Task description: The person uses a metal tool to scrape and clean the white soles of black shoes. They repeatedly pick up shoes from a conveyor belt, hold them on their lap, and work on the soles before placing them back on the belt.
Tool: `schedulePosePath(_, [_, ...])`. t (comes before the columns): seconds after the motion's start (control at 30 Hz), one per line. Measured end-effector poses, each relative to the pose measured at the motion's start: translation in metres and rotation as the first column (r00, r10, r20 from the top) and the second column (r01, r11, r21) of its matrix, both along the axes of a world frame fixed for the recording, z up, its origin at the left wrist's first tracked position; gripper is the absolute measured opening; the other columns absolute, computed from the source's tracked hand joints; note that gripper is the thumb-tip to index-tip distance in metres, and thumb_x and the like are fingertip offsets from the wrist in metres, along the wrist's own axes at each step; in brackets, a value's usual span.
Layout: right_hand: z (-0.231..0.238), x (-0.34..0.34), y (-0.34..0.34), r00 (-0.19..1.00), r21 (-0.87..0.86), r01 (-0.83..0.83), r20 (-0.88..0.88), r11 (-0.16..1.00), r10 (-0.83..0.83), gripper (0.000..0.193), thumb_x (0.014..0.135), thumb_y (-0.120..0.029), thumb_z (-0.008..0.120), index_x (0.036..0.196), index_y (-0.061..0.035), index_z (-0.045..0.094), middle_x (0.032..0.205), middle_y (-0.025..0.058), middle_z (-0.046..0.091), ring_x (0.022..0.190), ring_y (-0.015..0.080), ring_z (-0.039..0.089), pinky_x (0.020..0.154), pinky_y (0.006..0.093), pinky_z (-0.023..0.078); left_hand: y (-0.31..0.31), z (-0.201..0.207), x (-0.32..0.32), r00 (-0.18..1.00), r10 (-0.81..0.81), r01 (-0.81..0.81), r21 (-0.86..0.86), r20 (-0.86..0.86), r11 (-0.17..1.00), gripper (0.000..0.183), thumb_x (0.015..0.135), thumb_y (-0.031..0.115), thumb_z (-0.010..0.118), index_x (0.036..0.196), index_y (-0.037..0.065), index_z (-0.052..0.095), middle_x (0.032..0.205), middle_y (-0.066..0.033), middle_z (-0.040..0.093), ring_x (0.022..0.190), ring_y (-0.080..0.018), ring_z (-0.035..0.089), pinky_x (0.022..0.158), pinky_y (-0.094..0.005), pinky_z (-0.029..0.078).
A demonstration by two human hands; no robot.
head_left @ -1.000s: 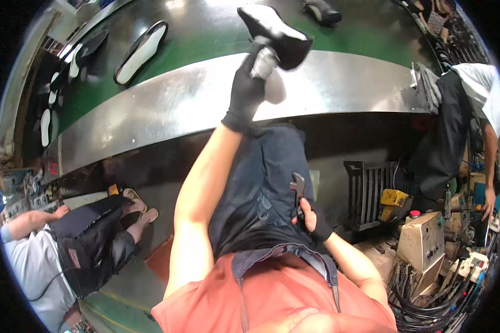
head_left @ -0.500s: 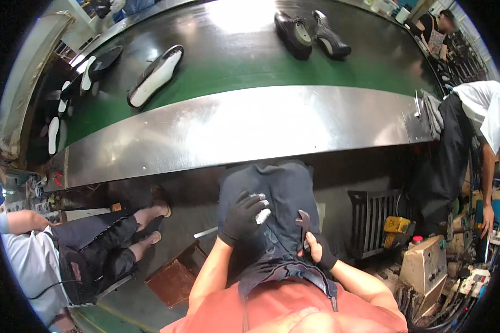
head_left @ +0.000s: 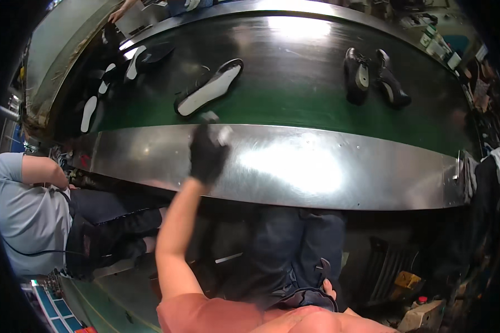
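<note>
My left hand (head_left: 208, 155), in a dark glove with white fingertips, reaches over the steel ledge. Its fingers are blurred but look stretched and apart, with nothing visible between them. Just beyond lies a dark shoe (head_left: 210, 89) on its side, its white bottom turned toward me; the fingertips are near its lower edge, and I cannot tell whether they touch. My right hand (head_left: 329, 289) is low by my lap, closed around pincers (head_left: 323, 268) whose hooked metal head points up. Most of that hand is hidden behind my clothing.
A black shoe (head_left: 356, 75) and another dark shoe (head_left: 393, 83) stand on the green belt (head_left: 294, 105) at the right. White soles (head_left: 89, 114) lie far left. The steel ledge (head_left: 394, 172) runs before me. A person (head_left: 33, 205) is at my left.
My left hand has risen from my lap and moved forward over the ledge toward the shoe. The pincers stay low in my right hand. The view has shifted, with the belt appearing lower and farther right.
</note>
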State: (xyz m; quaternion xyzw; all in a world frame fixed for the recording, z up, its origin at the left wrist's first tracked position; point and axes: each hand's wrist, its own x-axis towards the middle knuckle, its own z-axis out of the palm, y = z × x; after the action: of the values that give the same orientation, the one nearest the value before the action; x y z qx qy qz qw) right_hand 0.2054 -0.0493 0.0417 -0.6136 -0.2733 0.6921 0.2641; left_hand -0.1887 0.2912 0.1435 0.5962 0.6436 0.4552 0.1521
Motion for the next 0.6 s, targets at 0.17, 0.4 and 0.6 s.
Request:
schedulePosePath(0.17, [-0.001,0.002,0.001,0.997,-0.031,-0.066,-0.03,0.997,0.065,0.05,0.099,-0.048,0.041,0.113,-0.0034,0.058,0.081,0.0064,0.064,0.06,0.0146,0.062,0.059,0.0274,0.052,0.133,-0.06,-0.214,0.764,0.325,-0.391,0.002,-0.557,0.921,0.076,0.067,0.049,0.076,0.123,0.002,0.053,0.123,-0.0225,0.057,0.112,-0.0386,0.056,0.092,-0.044,0.046])
schedulePosePath(0.4, [-0.012,0.0,-0.018,1.0,0.008,0.021,-0.02,1.0,-0.02,0.049,0.099,-0.046,0.04,0.114,-0.0032,0.058,0.082,0.006,0.064,0.061,0.0142,0.062,0.06,0.0267,0.052,0.121,-0.07,-0.096,0.79,0.193,-0.435,-0.309,-0.582,0.846,0.091,0.069,0.052,0.074,0.133,-0.002,0.04,0.12,-0.0284,0.058,0.109,-0.0418,0.058,0.093,-0.0446,0.047])
schedulePosePath(0.6, [0.019,-0.009,-0.005,0.998,-0.06,-0.061,-0.014,0.996,0.061,0.05,0.1,-0.046,0.038,0.117,-0.003,0.056,0.088,0.0063,0.063,0.069,0.0149,0.061,0.068,0.0273,0.05,0.123,-0.049,-0.094,0.945,0.075,0.049,-0.366,0.318,0.929,0.058,0.074,0.028,0.073,0.119,-0.003,0.054,0.105,-0.0172,0.065,0.098,-0.0273,0.064,0.084,-0.0367,0.051])
